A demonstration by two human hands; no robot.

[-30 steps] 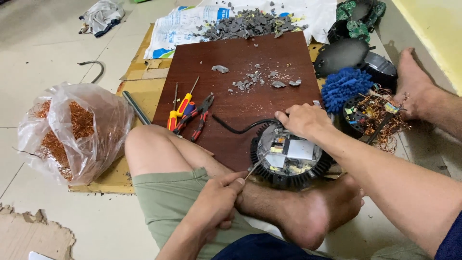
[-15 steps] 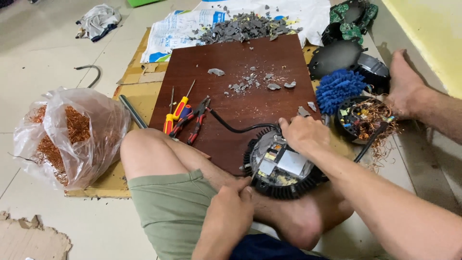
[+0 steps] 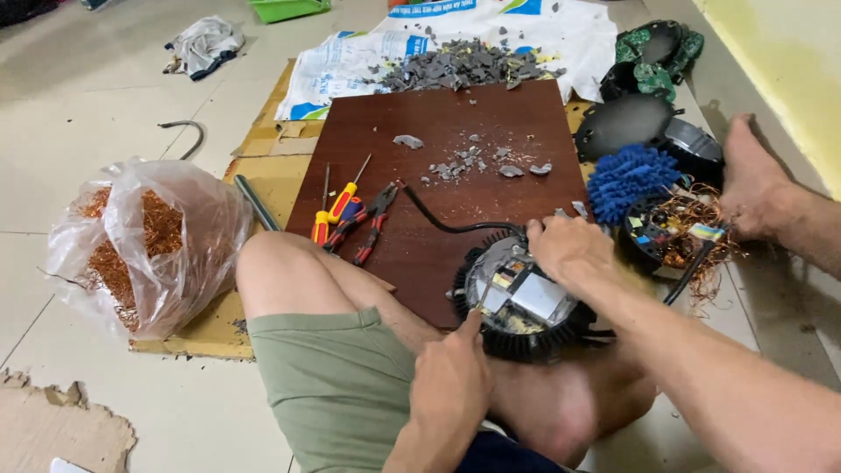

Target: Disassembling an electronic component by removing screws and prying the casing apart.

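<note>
The round black finned lamp body [image 3: 524, 302] lay open against the foot. The left hand [image 3: 451, 385] gripped a thin tool in it; the right hand [image 3: 569, 248] pressed its rim. Its grey board looked not yet out.

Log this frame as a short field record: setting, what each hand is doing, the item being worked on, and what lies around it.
setting: person seated on a tiled floor at a dark wooden board
left hand: grips a thin tool, its tip in the unit
right hand: rests on the unit's rim
unit: round black finned housing, circuit parts exposed, black cable attached
on board: screwdrivers, red-handled pliers, grey fragments
left of board: clear bag of copper wire
right of board: blue mop-like pad
</note>
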